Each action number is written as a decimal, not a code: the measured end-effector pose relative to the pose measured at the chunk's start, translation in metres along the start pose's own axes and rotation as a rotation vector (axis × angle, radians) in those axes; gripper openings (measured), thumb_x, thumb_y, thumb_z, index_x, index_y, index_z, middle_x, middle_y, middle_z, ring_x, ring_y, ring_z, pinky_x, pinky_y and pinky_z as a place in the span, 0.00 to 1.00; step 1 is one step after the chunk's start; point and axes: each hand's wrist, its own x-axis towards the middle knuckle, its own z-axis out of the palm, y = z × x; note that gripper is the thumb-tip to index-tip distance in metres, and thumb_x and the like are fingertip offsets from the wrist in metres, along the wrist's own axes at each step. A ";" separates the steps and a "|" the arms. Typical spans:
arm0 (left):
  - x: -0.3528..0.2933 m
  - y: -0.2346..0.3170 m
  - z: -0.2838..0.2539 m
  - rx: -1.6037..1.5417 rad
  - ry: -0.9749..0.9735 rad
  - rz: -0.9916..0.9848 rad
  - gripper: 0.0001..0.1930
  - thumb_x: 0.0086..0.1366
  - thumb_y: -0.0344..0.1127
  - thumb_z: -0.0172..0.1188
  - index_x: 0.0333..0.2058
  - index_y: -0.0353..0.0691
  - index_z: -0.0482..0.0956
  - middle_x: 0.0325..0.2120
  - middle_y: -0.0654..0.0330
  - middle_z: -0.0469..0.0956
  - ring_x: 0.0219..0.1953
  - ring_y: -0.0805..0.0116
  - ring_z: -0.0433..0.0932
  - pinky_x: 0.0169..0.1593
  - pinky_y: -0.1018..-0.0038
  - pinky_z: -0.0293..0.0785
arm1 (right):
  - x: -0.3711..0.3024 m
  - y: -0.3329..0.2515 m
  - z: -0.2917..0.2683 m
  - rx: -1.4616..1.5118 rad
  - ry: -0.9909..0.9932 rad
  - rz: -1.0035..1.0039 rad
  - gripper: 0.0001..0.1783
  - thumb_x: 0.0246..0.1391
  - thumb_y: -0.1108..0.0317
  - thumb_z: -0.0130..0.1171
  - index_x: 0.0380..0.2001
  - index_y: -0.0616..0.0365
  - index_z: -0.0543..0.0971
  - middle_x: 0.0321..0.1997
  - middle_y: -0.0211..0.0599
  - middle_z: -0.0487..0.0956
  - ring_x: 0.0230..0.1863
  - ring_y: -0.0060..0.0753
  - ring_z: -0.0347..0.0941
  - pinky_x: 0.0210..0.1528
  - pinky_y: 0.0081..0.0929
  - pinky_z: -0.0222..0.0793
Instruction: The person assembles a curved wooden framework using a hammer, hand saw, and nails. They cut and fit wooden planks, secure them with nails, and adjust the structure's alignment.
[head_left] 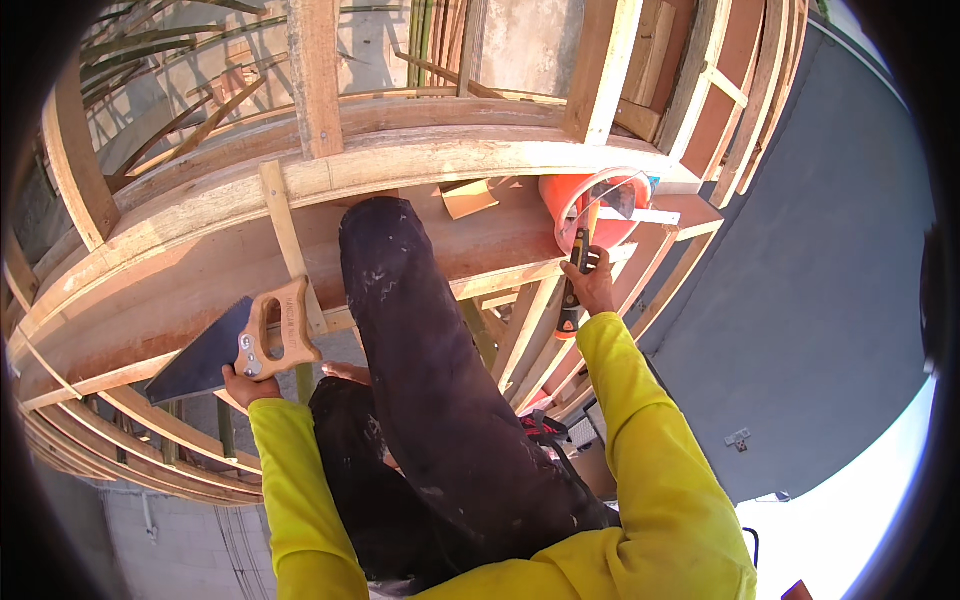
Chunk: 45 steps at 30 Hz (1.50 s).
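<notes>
My left hand (248, 388) is closed around a handsaw (205, 350) where its dark blade meets the wooden handle. The saw's grip points up and to the right, beside a wooden brace. On the right, my right hand (595, 280) has its fingers wrapped around a black-and-orange-handled tool (568, 318). That tool's far end reaches over an orange bucket (562, 205), and its head cannot be made out. Inside the bucket are other items, including a pale strip and something dark. My knee, in dark trousers, is between the two hands.
Beneath me runs a long plywood-bottomed timber form (480, 240) with a curved-looking top rail (400, 165). A small wood offcut (468, 199) lies on it. Upright studs (315, 80) stand ahead. Gaps open between the lower joists (525, 330). A grey wall (780, 280) rises at right.
</notes>
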 end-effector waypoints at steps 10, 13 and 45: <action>0.001 -0.011 -0.006 -0.043 0.031 -0.013 0.24 0.74 0.49 0.39 0.54 0.35 0.71 0.52 0.51 0.77 0.54 0.51 0.76 0.60 0.54 0.70 | 0.000 -0.106 0.111 -0.409 -0.132 -0.755 0.13 0.57 0.74 0.55 0.47 0.59 0.75 0.47 0.46 0.78 0.44 0.46 0.79 0.43 0.40 0.75; -0.006 -0.008 0.002 -0.053 0.065 -0.005 0.24 0.74 0.49 0.39 0.54 0.36 0.71 0.53 0.51 0.76 0.54 0.51 0.76 0.60 0.56 0.70 | 0.060 -0.107 0.178 -1.000 -0.235 -0.738 0.21 0.58 0.72 0.52 0.56 0.58 0.70 0.54 0.49 0.75 0.49 0.52 0.77 0.48 0.44 0.74; -0.029 -0.004 0.009 -0.076 0.105 0.021 0.23 0.72 0.46 0.43 0.52 0.32 0.73 0.47 0.49 0.79 0.46 0.51 0.80 0.53 0.57 0.77 | 0.030 -0.072 -0.054 1.030 0.459 0.144 0.19 0.66 0.53 0.48 0.27 0.55 0.65 0.21 0.29 0.61 0.20 0.30 0.61 0.30 0.40 0.72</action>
